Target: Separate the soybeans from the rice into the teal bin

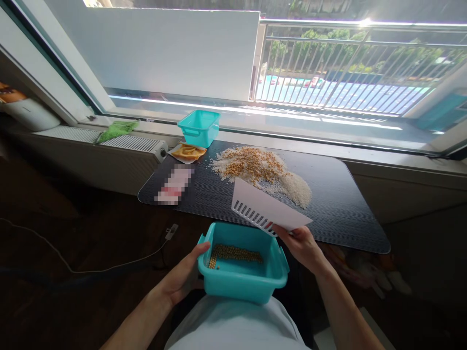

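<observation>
My left hand grips the left side of a teal plastic basket, thumb over its rim, in front of my body. Soybeans lie along the far side of its floor. In my right hand is a white slotted scraper, tilted above the basket's far right edge, its row of slots toward me. Beyond it, a heap of white rice grains mixed with yellow soybeans spreads over the dark table. My right fingertips are partly hidden by the scraper.
A second teal basket stands at the table's back left, beside a packet with yellow contents. A blurred pinkish item lies at the left edge. A radiator with a green cloth and a cable plug are left.
</observation>
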{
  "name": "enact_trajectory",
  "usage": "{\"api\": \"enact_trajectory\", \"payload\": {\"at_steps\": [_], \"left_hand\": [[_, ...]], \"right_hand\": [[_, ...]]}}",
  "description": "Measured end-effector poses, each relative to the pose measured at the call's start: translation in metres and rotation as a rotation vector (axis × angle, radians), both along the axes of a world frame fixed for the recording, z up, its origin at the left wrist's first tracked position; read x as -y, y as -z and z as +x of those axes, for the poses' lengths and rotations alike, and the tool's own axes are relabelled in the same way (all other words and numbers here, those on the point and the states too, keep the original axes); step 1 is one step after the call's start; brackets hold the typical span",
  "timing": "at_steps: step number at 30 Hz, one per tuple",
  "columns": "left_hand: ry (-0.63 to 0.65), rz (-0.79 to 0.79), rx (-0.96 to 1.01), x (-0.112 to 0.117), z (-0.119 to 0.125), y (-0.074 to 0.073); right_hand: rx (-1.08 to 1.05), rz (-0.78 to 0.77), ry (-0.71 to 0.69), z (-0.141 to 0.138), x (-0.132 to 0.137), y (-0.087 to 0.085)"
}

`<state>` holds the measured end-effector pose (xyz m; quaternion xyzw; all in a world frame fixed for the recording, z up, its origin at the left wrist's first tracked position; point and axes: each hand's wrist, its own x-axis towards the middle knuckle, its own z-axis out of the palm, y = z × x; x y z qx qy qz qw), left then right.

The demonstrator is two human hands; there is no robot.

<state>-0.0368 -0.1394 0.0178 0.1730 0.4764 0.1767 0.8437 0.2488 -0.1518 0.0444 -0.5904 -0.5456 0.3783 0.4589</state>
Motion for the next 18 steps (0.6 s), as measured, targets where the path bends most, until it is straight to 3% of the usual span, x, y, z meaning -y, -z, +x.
{"api": "enact_trajectory", "payload": {"at_steps": [5, 9, 14, 18], "left_hand": [[0.029, -0.014, 0.019, 0.001, 0.009, -0.002], [0.04, -0.009, 0.036, 0.006, 0.011, -0.009], [0.014, 0.052, 0.009, 0.01, 0.013, -0.019], [0.023, 0.111, -0.022, 0.003, 0.018, -0.023]], "right_hand": [[-0.063, -0.021, 0.13, -0.012, 0.02, 0.014], [-0.074, -0.01, 0.271, -0.011, 0.03, 0.01], [-0.151, -0.114, 0.196, -0.009, 0.035, -0.002], [-0.189, -0.099, 0.144, -0.014, 0.027, -0.005]]}}
